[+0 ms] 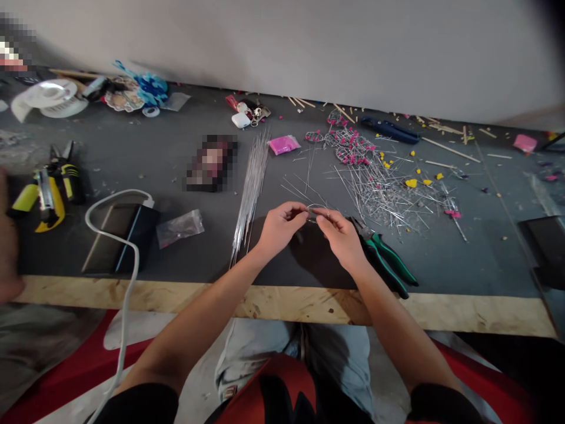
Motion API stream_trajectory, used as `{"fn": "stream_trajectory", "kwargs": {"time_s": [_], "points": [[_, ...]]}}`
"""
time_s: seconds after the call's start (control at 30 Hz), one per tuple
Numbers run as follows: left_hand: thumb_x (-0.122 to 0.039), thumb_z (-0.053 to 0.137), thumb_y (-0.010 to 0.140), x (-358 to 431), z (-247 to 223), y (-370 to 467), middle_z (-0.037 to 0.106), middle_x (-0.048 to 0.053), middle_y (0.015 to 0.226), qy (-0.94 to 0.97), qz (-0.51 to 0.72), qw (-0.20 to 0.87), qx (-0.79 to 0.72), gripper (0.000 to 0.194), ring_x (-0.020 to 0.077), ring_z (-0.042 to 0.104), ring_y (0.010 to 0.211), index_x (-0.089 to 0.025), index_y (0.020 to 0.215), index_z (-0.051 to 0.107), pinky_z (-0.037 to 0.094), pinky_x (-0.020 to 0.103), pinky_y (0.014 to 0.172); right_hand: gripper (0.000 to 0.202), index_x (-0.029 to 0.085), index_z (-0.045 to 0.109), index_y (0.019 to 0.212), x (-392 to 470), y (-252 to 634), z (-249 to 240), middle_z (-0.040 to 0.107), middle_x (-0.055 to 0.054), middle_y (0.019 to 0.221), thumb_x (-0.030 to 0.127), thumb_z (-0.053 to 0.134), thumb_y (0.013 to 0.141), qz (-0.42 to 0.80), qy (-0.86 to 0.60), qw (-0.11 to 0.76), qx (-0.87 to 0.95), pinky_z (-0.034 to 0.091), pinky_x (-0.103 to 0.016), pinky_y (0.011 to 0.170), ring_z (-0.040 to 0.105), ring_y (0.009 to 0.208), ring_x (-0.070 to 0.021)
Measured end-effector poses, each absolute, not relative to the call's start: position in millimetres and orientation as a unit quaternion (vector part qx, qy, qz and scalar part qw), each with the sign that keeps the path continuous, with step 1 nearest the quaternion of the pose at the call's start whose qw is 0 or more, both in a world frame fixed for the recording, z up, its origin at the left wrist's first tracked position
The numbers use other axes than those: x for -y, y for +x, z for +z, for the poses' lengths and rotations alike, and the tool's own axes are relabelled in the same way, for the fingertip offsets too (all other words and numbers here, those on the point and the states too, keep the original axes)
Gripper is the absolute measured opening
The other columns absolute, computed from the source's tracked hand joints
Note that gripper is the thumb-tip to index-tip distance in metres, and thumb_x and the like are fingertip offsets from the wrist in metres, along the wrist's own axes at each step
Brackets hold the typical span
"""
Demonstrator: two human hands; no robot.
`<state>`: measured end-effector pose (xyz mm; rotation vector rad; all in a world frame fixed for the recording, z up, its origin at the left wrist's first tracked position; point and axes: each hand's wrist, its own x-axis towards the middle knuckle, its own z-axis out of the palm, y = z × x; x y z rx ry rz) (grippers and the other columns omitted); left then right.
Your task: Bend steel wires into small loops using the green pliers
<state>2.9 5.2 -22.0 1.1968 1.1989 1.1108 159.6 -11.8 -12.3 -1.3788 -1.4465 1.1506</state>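
Note:
My left hand (pixel 283 228) and my right hand (pixel 342 233) meet above the front of the dark table, fingertips nearly touching. Both pinch a thin bent wire (pixel 314 207) between thumb and fingers; its exact shape is partly hidden by the fingers. Left of my left hand lies a long bundle of straight silver wires (pixel 252 182). Just right of my right hand rest green-and-black pliers (pixel 388 256). Beyond it spreads a heap of loose wire pieces (pixel 384 191), with wire pieces bearing pink bits (pixel 351 144) behind.
A pink packet (pixel 283 145), a blurred phone-like object (pixel 212 164), a small clear bag (pixel 180 228) and a power bank (pixel 121 238) with white cable lie leftward. Yellow-black tools (pixel 50 191) lie further left. Another person's arm (pixel 7 235) shows at the left edge.

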Motion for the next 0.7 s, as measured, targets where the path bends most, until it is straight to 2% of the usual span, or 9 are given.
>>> {"fn": "stream_trajectory", "kwargs": {"time_s": [0.1, 0.23, 0.33, 0.53, 0.7], "points": [[-0.028, 0.061, 0.075, -4, -20, 2, 0.064, 0.001, 0.072, 0.522, 0.458, 0.513, -0.504, 0.014, 0.0096, 0.057, 0.063, -0.017, 0.083, 0.065, 0.047, 0.022, 0.060, 0.038, 0.024, 0.064, 0.108, 11, 160, -6, 0.059, -0.002, 0.086, 0.044, 0.062, 0.076, 0.508, -0.544, 0.424, 0.516, 0.044, -0.025, 0.063, 0.051, 0.072, -0.0117], [-0.027, 0.061, 0.075, -3, -17, 1, 0.067, 0.002, 0.080, 0.568, 0.433, 0.510, -0.479, 0.014, 0.0111, 0.060, 0.072, -0.017, 0.083, 0.067, 0.048, 0.024, 0.069, 0.031, 0.022, 0.066, 0.097, 11, 160, -1, 0.056, 0.000, 0.073, 0.044, 0.062, 0.076, 0.556, -0.537, 0.406, 0.488, 0.039, -0.022, 0.055, 0.047, 0.063, -0.0096], [-0.027, 0.061, 0.076, -3, -16, 1, 0.067, 0.001, 0.080, 0.571, 0.425, 0.522, -0.471, 0.014, 0.0107, 0.059, 0.072, -0.018, 0.084, 0.067, 0.047, 0.023, 0.068, 0.028, 0.022, 0.066, 0.092, 12, 160, -2, 0.051, 0.003, 0.066, 0.044, 0.063, 0.076, 0.560, -0.536, 0.410, 0.480, 0.036, -0.021, 0.051, 0.043, 0.057, -0.0083], [-0.027, 0.057, 0.079, -2, -14, 2, 0.066, 0.001, 0.079, 0.581, 0.408, 0.539, -0.453, 0.015, 0.0102, 0.059, 0.071, -0.017, 0.086, 0.065, 0.047, 0.023, 0.067, 0.020, 0.022, 0.062, 0.086, 11, 160, -8, 0.052, 0.004, 0.071, 0.039, 0.065, 0.075, 0.571, -0.525, 0.439, 0.453, 0.037, -0.021, 0.055, 0.045, 0.062, -0.0083], [-0.025, 0.056, 0.080, -1, -15, 3, 0.066, 0.002, 0.078, 0.583, 0.412, 0.531, -0.457, 0.013, 0.0108, 0.060, 0.071, -0.017, 0.086, 0.064, 0.048, 0.023, 0.065, 0.020, 0.023, 0.056, 0.083, 10, 158, -15, 0.048, 0.005, 0.070, 0.039, 0.063, 0.076, 0.592, -0.508, 0.457, 0.426, 0.034, -0.020, 0.051, 0.042, 0.059, -0.0080]]}}
